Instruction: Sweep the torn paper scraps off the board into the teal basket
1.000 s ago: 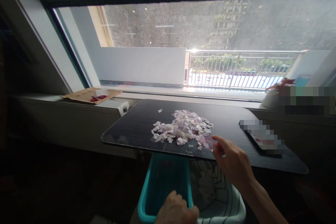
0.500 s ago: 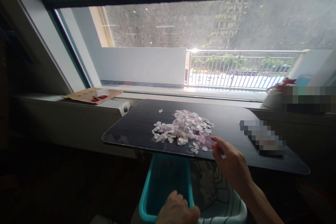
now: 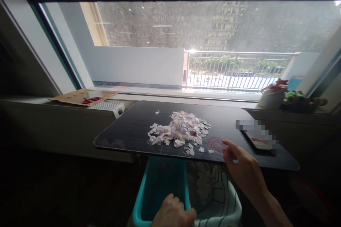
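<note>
text: none legible | brown paper (image 3: 74, 97): faint marks, unreadable

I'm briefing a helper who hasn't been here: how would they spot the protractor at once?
Find the dark tabletop, then the heap of paper scraps near its middle. Just right of the heap, by the near edge, the right hand holds the protractor. It is see-through with curved pinkish-red lines, and larger than any single scrap beside it.

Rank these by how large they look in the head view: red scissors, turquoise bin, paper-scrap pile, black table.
1. Black table
2. Turquoise bin, partly behind the left hand
3. Paper-scrap pile
4. Red scissors, which lie farther off
</note>
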Demonstrator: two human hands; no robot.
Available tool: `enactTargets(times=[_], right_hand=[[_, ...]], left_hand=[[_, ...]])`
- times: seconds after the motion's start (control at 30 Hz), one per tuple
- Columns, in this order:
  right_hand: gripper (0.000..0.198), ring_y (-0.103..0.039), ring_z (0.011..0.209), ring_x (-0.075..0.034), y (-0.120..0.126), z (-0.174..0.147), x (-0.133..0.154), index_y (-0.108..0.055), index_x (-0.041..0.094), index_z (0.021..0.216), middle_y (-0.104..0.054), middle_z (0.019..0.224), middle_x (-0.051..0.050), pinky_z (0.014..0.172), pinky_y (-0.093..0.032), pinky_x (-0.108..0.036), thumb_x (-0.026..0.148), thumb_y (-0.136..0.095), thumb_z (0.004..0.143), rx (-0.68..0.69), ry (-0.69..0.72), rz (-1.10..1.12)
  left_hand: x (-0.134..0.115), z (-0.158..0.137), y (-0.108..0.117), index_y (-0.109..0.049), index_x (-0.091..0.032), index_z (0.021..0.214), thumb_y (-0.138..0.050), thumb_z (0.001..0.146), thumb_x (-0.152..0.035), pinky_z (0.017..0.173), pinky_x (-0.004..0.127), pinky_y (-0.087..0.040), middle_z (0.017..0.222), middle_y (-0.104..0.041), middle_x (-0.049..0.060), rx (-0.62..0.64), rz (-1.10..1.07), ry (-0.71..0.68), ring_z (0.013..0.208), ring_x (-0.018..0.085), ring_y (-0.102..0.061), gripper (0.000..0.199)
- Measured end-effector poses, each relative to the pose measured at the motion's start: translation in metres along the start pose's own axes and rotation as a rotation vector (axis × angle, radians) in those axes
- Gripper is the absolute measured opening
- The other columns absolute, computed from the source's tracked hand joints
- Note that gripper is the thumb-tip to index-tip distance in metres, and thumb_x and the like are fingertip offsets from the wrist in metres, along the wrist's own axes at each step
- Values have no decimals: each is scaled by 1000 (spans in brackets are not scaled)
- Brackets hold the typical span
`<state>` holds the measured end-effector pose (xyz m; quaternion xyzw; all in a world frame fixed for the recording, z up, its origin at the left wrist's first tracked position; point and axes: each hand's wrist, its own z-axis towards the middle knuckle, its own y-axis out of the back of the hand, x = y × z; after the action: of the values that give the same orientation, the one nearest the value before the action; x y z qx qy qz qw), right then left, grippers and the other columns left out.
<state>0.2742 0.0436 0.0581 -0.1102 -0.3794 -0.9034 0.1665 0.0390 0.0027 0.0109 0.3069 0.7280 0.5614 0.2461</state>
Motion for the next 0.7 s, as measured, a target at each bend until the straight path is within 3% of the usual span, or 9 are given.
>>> enactTargets(times=[0.33, 0.57, 0.7], right_hand=[[32, -66, 65, -17, 10, -12, -5, -67, 16, 106, -72, 81, -6, 64, -53, -25, 33, -47, 89, 37, -91, 73], [30, -64, 61, -13, 10, -15, -4, -67, 18, 106, -70, 77, -2, 60, -51, -21, 35, -49, 88, 136, -145, 175], [31, -64, 59, -14, 14, -16, -5, -68, 18, 104, -70, 75, -2, 60, -52, -22, 34, -49, 86, 97, -160, 166]], left_hand=[[0, -1, 7, -67, -20, 93, -55, 90, -20, 72, 43, -52, 78, -71, 10, 32, -10, 7, 75, 28, -68, 13], [0, -1, 11, -67, -20, 94, -57, 89, -21, 75, 45, -51, 79, -71, 11, 30, -11, 14, 77, 28, -68, 11], [0, -1, 9, -67, -20, 93, -56, 88, -19, 73, 44, -51, 80, -71, 11, 25, 3, 17, 77, 29, -68, 12]])
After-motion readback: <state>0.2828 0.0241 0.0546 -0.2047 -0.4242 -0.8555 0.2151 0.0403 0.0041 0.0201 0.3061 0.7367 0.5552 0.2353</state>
